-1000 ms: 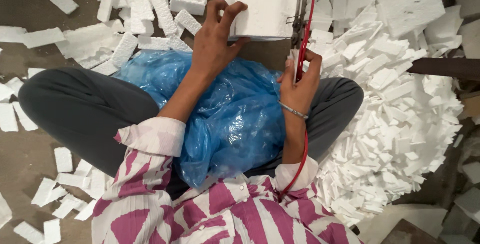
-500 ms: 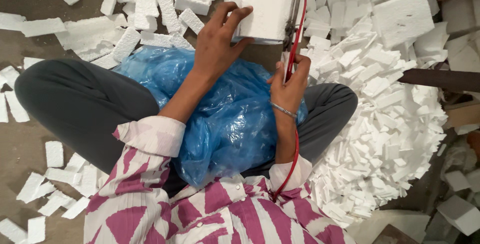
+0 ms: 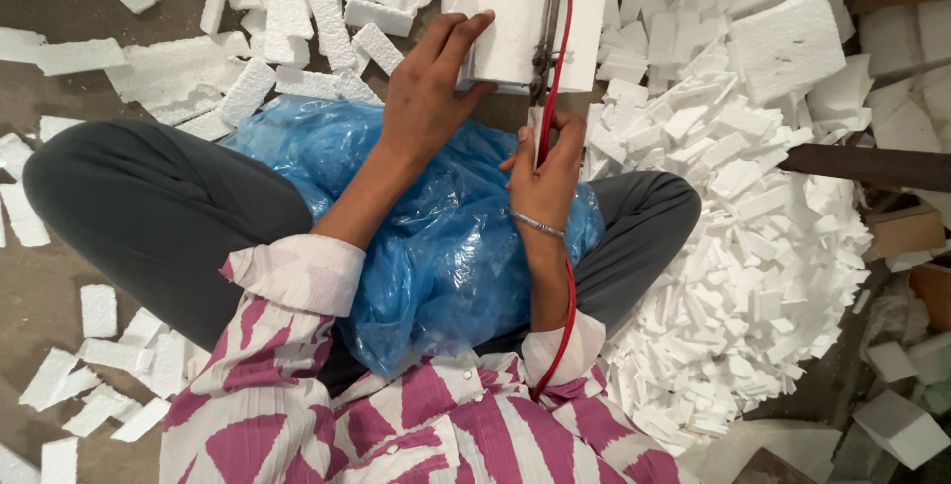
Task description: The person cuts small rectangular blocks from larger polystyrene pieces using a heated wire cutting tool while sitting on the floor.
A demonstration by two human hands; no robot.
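The person sits cross-legged on the floor, and both forearms reach forward over a blue plastic sheet [image 3: 436, 236] that lies crumpled in the lap. The left hand [image 3: 428, 98] is stretched out with the wrist straight; its fingers are spread and pressed on the near left corner of a white foam block [image 3: 505, 8], the thumb laid along the lower edge. The block is at the top middle of the view, just in front of the knees. The right hand [image 3: 545, 162] is bent upward at the wrist (a thin metal bangle sits there) and is closed tightly around the handle of a cutting tool [image 3: 547, 38], whose dark frame runs up across the block. A red cable [image 3: 567, 296] goes from this hand down along the forearm. A large pile of foam pieces [image 3: 753, 246] lies on the person's right side, and more pieces are scattered on the left.
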